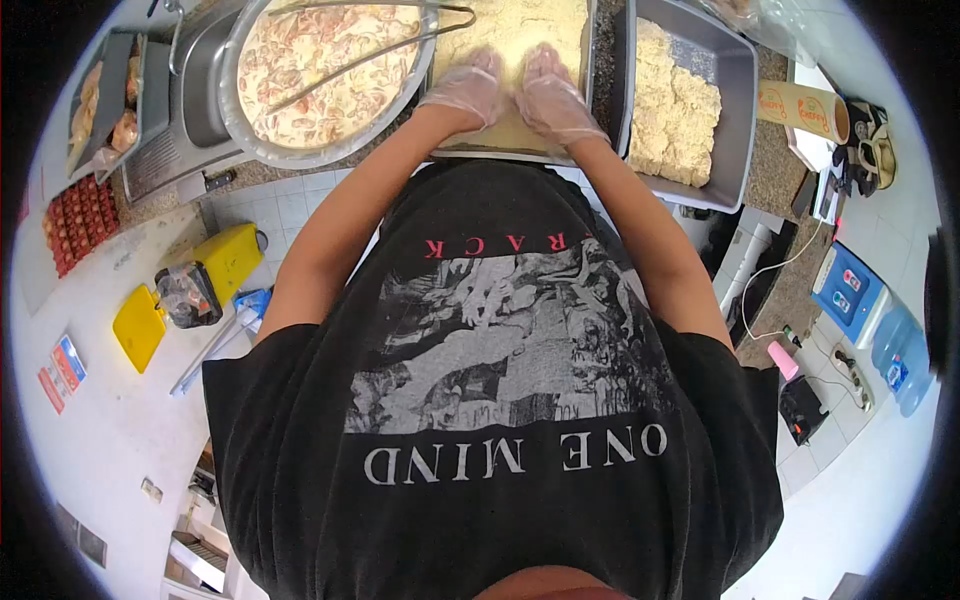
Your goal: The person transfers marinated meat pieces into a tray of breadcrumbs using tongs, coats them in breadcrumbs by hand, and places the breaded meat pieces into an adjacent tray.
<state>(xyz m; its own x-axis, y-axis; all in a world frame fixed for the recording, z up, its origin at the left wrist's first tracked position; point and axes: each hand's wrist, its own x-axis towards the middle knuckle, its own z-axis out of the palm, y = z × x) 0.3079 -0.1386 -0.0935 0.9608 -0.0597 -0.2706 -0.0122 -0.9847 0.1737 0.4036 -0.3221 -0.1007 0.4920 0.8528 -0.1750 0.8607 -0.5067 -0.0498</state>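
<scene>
My left hand (475,88), in a clear plastic glove, presses down on pale yellow flour-like coating (520,22) in a rectangular metal tray (500,154). Beside it my right hand (553,97), gloved the same way, also lies on the coating, fingers pointing away from me. Both hands look flat, with nothing visible gripped; anything beneath the palms is hidden. Left of the tray is a large round bowl (228,108) full of raw meat pieces (325,70) in creamy liquid. Metal tongs (350,66) rest across that bowl, their bend reaching over the tray.
A grey tub (743,120) at right holds clumpy, coated pieces (675,110). Further right lies a brown paper roll or cup (800,110). At left are a sink (205,110), a grey tray (152,105), a knife (205,184), egg trays (78,222) and a yellow bin (228,262).
</scene>
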